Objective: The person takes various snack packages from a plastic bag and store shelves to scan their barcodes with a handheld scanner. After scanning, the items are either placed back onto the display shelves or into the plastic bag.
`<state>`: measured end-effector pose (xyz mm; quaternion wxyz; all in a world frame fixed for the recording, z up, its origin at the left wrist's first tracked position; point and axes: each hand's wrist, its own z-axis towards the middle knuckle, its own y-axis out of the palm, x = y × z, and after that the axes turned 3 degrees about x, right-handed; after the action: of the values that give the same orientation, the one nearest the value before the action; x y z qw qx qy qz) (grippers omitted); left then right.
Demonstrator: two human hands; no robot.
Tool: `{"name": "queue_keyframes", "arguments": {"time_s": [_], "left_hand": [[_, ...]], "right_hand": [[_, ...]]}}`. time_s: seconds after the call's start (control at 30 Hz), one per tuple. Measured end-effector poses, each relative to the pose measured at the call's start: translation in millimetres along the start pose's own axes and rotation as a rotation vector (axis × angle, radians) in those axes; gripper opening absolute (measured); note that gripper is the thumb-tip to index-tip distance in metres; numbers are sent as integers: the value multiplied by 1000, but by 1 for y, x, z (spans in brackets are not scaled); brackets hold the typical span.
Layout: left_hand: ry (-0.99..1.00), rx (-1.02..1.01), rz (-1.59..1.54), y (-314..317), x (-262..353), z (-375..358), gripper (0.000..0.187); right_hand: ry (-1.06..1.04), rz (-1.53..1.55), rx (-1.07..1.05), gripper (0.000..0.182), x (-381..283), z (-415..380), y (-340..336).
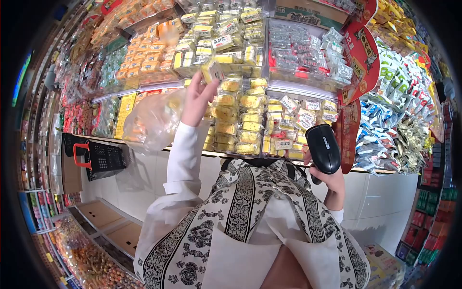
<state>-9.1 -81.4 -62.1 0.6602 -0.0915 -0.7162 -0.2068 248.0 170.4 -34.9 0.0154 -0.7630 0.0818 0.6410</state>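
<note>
Left hand [196, 98] up over rows of yellow wrapped packs [251, 118], grip clamped low on one small yellow-and-white packet [212, 72], likely keeping its label visible; right hand [333, 179] curls round a black plastic handheld scanner [323, 148], seemingly for steadiness.

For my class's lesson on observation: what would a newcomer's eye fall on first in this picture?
Probably the black scanner-like device in the right hand, dark against bright packets. Next, the yellow packet in the left hand, near centre. Then the tall red sign, upper right.
</note>
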Motion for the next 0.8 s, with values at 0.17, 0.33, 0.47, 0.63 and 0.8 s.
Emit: {"name": "queue_keyframes", "arguments": {"time_s": [0.17, 0.33, 0.47, 0.63, 0.8], "left_hand": [[701, 296, 882, 4, 47, 47, 40], [541, -10, 1282, 9, 53, 103, 40], [534, -101, 1429, 19, 44, 127, 28], [584, -125, 1204, 16, 34, 136, 27], [640, 100, 1222, 2, 22, 101, 34]], "right_hand": [[11, -16, 59, 41, 0, -4, -1], [3, -36, 177, 40, -1, -4, 5], [-44, -34, 255, 38, 5, -8, 9], [-3, 49, 314, 35, 10, -14, 11], [3, -42, 303, 36, 8, -10, 6]]}}
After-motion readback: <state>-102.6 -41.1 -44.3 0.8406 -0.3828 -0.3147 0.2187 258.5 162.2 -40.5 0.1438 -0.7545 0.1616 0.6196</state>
